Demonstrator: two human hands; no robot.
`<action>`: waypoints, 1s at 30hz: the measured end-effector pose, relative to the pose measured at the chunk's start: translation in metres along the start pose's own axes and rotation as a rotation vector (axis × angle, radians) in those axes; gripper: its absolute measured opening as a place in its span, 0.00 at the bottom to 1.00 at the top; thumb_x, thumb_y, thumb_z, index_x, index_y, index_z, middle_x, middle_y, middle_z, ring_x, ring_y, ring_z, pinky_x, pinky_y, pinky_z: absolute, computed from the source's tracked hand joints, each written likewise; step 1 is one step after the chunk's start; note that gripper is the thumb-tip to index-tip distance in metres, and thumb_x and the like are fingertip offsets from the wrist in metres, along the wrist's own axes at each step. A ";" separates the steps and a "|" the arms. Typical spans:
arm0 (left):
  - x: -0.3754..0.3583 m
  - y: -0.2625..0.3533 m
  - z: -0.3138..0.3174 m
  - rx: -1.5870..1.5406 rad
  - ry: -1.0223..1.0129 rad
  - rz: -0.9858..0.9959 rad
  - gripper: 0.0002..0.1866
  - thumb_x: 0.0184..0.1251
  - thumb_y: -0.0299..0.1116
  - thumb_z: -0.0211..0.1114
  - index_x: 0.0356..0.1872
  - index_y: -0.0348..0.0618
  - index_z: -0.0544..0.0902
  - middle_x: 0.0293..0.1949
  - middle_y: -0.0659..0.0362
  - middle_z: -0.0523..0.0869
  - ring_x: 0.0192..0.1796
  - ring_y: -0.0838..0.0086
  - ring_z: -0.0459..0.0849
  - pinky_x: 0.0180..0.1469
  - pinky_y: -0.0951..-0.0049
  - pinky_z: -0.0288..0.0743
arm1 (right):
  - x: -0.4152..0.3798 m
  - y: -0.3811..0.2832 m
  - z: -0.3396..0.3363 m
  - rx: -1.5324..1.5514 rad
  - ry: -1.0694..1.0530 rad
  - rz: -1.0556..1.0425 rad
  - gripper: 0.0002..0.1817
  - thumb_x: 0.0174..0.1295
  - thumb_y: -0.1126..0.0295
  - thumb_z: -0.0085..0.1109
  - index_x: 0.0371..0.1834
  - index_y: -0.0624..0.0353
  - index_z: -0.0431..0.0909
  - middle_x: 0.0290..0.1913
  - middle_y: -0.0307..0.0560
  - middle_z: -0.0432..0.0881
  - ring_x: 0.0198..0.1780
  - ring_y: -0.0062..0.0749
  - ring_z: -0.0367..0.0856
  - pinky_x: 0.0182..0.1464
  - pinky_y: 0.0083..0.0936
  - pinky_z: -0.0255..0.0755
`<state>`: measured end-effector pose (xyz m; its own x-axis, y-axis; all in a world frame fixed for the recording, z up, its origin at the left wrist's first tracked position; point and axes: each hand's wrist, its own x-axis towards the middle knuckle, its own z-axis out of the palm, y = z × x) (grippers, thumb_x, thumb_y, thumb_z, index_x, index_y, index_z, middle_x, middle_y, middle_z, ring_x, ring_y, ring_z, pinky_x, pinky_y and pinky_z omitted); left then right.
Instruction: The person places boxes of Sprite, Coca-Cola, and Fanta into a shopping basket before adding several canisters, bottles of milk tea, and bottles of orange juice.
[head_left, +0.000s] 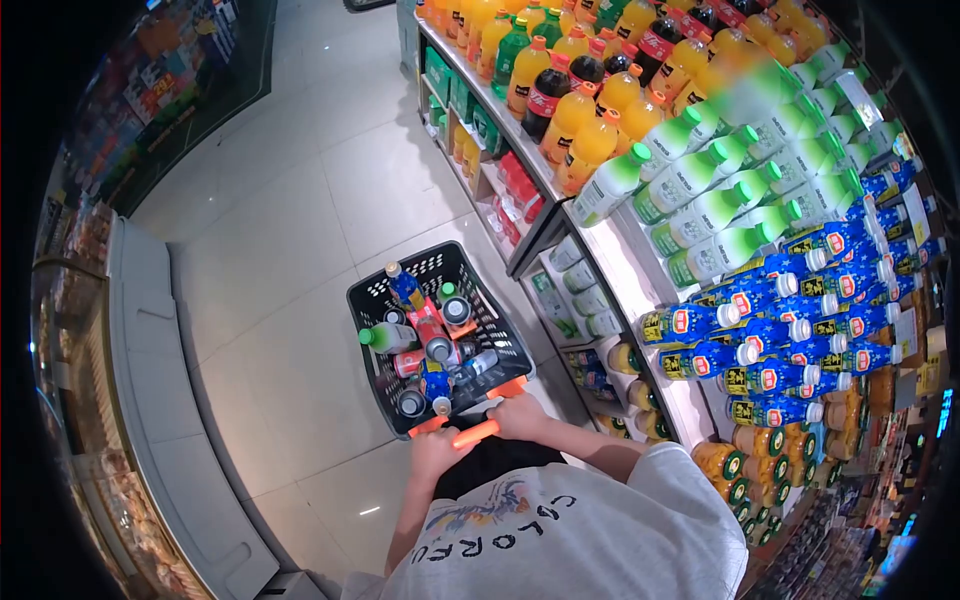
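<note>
1. We hold the orange handle (475, 433), lying 8-to-2 o'clock, both hands equally near: left hand (437, 452) and right hand (520, 415) clenched around it.
2. The black basket (375, 300), full of bottles (432, 340), extends toward 11 o'clock on the floor (300, 200).

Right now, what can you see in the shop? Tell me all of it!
basket: one, black, orange handle, on the floor ahead
bottles in basket: about ten, mixed colours
orange drink bottles: many, top shelf
white bottles with green caps: many, mid shelf
blue bottles: many, lower down
shelf: white, on the right
floor: pale tiles
left hand: on the handle
right hand: on the handle
</note>
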<state>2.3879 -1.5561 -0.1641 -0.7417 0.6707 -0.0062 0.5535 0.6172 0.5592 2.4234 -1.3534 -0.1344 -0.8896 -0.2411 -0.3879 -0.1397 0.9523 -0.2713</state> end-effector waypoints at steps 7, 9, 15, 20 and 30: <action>0.047 -0.034 -0.019 -0.008 0.000 0.047 0.19 0.41 0.54 0.70 0.20 0.49 0.81 0.16 0.60 0.80 0.20 0.68 0.81 0.23 0.68 0.74 | 0.049 0.010 -0.022 0.020 0.058 0.018 0.09 0.43 0.58 0.59 0.19 0.49 0.79 0.17 0.41 0.78 0.22 0.36 0.80 0.26 0.33 0.73; 0.062 -0.044 -0.023 -0.031 0.036 0.064 0.20 0.38 0.54 0.71 0.15 0.47 0.78 0.15 0.59 0.78 0.18 0.66 0.80 0.22 0.68 0.73 | 0.064 0.013 -0.028 0.020 0.064 0.015 0.09 0.43 0.58 0.59 0.19 0.49 0.79 0.17 0.42 0.78 0.22 0.36 0.80 0.26 0.33 0.73; 0.101 -0.076 -0.039 -0.015 0.061 0.084 0.20 0.40 0.55 0.70 0.15 0.48 0.78 0.14 0.60 0.78 0.18 0.68 0.80 0.21 0.69 0.73 | 0.109 0.024 -0.042 0.052 0.159 0.005 0.08 0.41 0.59 0.60 0.19 0.49 0.80 0.17 0.42 0.78 0.21 0.38 0.80 0.25 0.34 0.73; 0.136 -0.103 -0.045 0.029 0.068 0.059 0.21 0.41 0.56 0.69 0.17 0.48 0.79 0.13 0.61 0.78 0.17 0.68 0.79 0.21 0.69 0.72 | 0.154 0.038 -0.056 0.085 0.154 -0.024 0.07 0.42 0.63 0.60 0.18 0.52 0.81 0.19 0.45 0.80 0.24 0.39 0.81 0.27 0.35 0.74; 0.213 -0.151 -0.065 0.068 0.037 0.034 0.20 0.42 0.56 0.68 0.25 0.49 0.84 0.17 0.59 0.82 0.19 0.67 0.81 0.22 0.68 0.73 | 0.238 0.067 -0.091 0.077 0.181 -0.078 0.07 0.42 0.62 0.60 0.19 0.51 0.81 0.18 0.46 0.79 0.23 0.41 0.80 0.26 0.37 0.73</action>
<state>2.1214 -1.5332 -0.1957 -0.7351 0.6765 0.0433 0.6019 0.6220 0.5008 2.1627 -1.3297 -0.1648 -0.9417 -0.2698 -0.2007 -0.1841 0.9131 -0.3638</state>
